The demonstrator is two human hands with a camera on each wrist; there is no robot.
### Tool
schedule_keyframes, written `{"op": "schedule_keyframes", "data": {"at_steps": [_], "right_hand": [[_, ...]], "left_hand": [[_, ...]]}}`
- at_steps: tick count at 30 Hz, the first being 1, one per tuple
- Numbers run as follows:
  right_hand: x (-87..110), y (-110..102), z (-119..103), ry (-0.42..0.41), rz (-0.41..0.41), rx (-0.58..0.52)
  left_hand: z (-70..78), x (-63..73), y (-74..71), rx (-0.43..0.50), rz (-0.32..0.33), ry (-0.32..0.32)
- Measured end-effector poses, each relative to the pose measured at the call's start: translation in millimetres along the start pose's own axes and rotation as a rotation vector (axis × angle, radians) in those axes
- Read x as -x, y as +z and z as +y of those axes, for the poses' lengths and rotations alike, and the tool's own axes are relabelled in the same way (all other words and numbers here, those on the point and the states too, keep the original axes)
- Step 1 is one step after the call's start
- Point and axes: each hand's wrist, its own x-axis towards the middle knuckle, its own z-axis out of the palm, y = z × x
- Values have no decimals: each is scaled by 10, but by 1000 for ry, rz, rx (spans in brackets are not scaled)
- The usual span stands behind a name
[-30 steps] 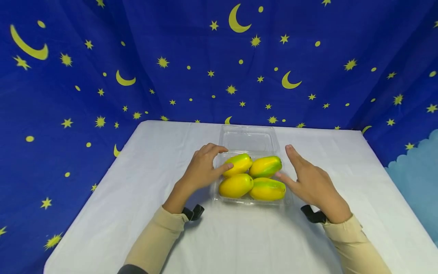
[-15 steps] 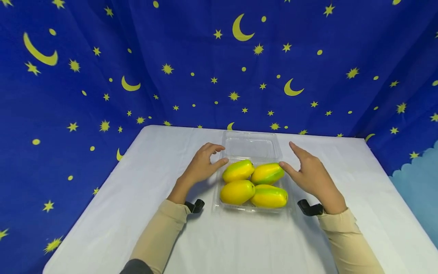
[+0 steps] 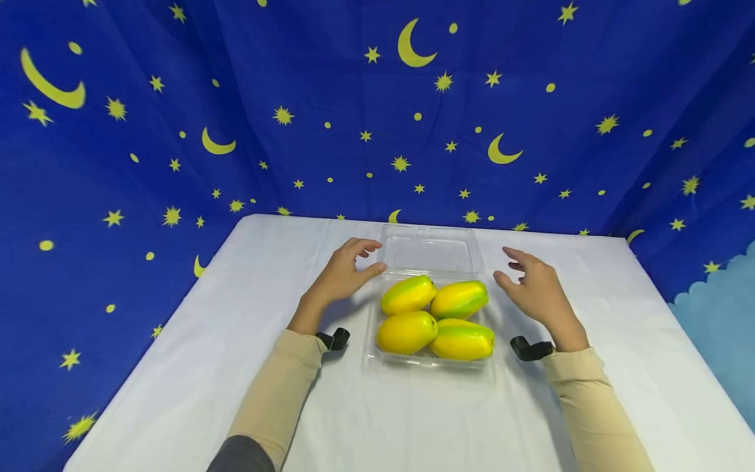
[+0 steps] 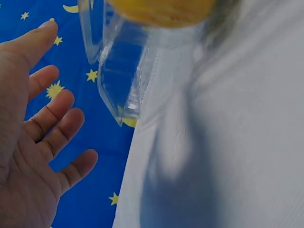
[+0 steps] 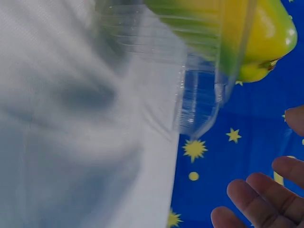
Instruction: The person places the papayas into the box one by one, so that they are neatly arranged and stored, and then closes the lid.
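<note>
Several yellow-green fruits that look like papayas sit in two rows in a clear plastic clamshell box [image 3: 370,347]. Its lid [image 3: 432,252] lies folded back behind them. Among them are a rear-left papaya [image 3: 408,294], a rear-right papaya [image 3: 459,299], a front-left papaya [image 3: 407,332] and a front-right papaya [image 3: 463,339]. My left hand [image 3: 345,270] hovers left of the box near the hinge, fingers relaxed, holding nothing. On the other side my right hand [image 3: 539,288] is held in the air, apart from box and fruit. Both wrist views show loosely spread fingers and bare palms.
A white cloth covers the table [image 3: 436,419]. Behind it hangs a blue curtain [image 3: 330,78] with yellow moons and stars. Each wrist wears a black camera mount, one left [image 3: 337,339] and one right [image 3: 527,349].
Both hands have drawn outward, away from the fruit: the left thumb has left the rear-left papaya, and the right hand has backed off to the right. Box and papayas keep their arrangement.
</note>
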Motion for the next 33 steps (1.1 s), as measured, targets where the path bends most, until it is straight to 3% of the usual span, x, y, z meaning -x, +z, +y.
{"op": "schedule_keyframes", "data": {"at_steps": [9, 18, 33], "right_hand": [[-63, 163, 223, 98, -142, -124], [-88, 279, 341, 107, -276, -326], [-113, 369, 352, 113, -340, -474]], "left_hand": [[-108, 17, -71, 30, -69, -61], [-190, 22, -22, 67, -141, -72], [-236, -1, 92, 130, -182, -104]]}}
